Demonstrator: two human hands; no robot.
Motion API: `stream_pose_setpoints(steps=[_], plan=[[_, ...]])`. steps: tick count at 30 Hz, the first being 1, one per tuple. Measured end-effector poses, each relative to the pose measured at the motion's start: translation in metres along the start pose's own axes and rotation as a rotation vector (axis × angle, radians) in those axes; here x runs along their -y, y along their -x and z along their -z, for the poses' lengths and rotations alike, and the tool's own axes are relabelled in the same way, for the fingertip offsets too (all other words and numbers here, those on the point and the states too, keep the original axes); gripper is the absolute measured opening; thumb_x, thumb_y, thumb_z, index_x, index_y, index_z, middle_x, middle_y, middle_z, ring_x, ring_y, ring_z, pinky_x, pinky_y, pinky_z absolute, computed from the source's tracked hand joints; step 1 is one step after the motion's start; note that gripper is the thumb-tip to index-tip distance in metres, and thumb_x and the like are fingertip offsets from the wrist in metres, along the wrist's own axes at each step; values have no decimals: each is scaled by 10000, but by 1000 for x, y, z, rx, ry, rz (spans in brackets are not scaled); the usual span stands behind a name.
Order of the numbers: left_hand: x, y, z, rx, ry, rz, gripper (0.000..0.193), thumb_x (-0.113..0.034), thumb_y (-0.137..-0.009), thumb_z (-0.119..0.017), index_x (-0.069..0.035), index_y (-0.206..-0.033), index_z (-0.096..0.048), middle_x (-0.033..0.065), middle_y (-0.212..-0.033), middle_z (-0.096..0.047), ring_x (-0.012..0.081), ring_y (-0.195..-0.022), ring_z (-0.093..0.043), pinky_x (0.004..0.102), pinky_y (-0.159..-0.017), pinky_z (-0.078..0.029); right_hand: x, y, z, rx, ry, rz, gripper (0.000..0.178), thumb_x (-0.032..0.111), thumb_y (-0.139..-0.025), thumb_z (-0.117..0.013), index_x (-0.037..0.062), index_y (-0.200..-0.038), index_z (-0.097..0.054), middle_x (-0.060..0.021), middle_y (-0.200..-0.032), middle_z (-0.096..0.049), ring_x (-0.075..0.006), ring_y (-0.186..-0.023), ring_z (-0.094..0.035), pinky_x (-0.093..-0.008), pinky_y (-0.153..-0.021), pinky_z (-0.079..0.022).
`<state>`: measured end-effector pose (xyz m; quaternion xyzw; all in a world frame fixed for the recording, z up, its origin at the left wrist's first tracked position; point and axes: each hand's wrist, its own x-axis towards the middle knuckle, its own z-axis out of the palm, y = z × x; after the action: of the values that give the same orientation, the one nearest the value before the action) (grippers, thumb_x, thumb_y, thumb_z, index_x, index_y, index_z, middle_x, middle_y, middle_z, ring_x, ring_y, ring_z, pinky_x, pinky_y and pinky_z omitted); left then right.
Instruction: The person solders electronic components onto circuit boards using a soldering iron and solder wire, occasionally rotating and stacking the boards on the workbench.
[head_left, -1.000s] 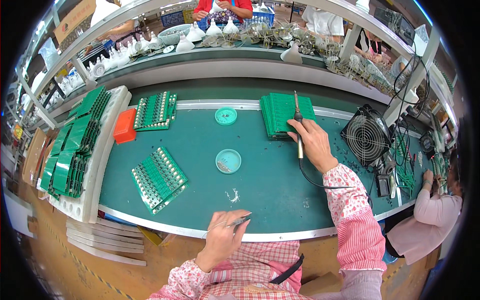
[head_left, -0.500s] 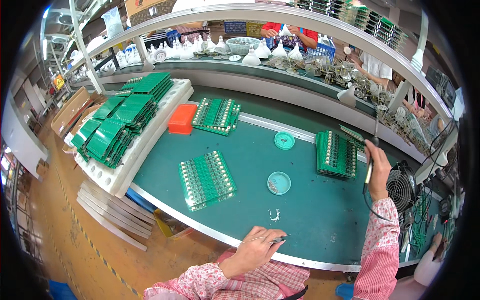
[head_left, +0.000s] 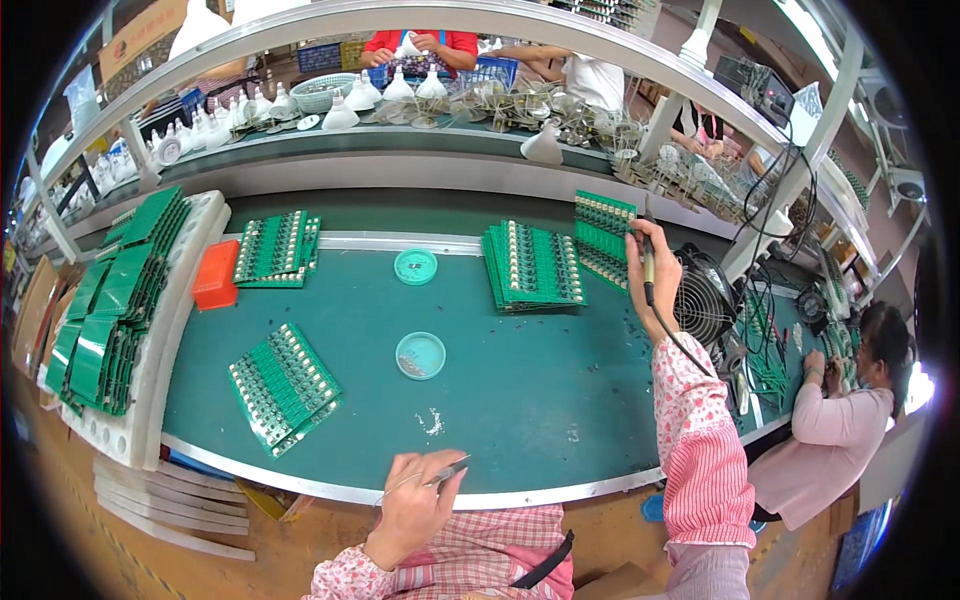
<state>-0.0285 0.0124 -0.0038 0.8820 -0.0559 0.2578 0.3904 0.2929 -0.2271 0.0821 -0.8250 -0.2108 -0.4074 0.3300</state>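
Note:
My left hand (head_left: 415,500) is closed around a pair of metal tweezers (head_left: 447,471) at the table's front edge, tips pointing right. My right hand (head_left: 655,275) is raised at the right, gripping a soldering iron (head_left: 649,262) whose dark cable hangs along my forearm. The same fingers touch the edge of a green circuit board panel (head_left: 604,235), which stands tilted beside a stack of circuit boards (head_left: 535,268). Two round green dishes, a far dish (head_left: 415,266) and a near dish (head_left: 420,356) with small parts inside, stand mid-table.
More boards (head_left: 285,388) lie at the left, others (head_left: 277,248) near a red box (head_left: 215,275). Boards are piled on a white foam tray (head_left: 185,330). A black fan (head_left: 703,300) stands right of my right hand. A co-worker (head_left: 840,420) sits far right; lamp housings line the shelf.
The view has swung right, so the table things sit further left. The panel at my right hand has turned from nearly edge-on to show its face. The tweezers stay in my left hand.

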Motion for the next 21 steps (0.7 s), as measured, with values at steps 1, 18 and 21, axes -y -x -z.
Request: stream_pose_setpoints(steps=[1, 18, 21], plan=[[-1, 1, 1, -3, -11, 5, 191, -54, -849, -729, -61, -1035, -684, 57, -1003, -721, 250, -841, -667, 359, -802, -474, 2, 1, 1, 39, 14, -3, 225, 60, -895, -705, 86, -1104, -624, -143, -919, -697, -299, -813, -710, -352, -709, -538], [1, -2, 4, -2, 72, 152, 155, -18, -860, -702, -27, -1015, -696, 77, -1036, -719, 277, -908, -659, 358, -822, -495, 62, 13, 125, 40, -198, -57, 300, -19, -891, -706, 65, -1165, -618, -33, -1099, -662, -52, -778, -617, -191, -731, -491], [2, -2, 12, 35, 99, 177, 139, -19, -867, -692, -13, -1006, -692, 90, -1054, -715, 295, -913, -655, 367, -831, -499, 87, 44, 145, 333, -298, -209, 312, -59, -839, -733, 51, -1115, -635, -44, -1118, -671, -39, -749, -620, -178, -693, -487]])
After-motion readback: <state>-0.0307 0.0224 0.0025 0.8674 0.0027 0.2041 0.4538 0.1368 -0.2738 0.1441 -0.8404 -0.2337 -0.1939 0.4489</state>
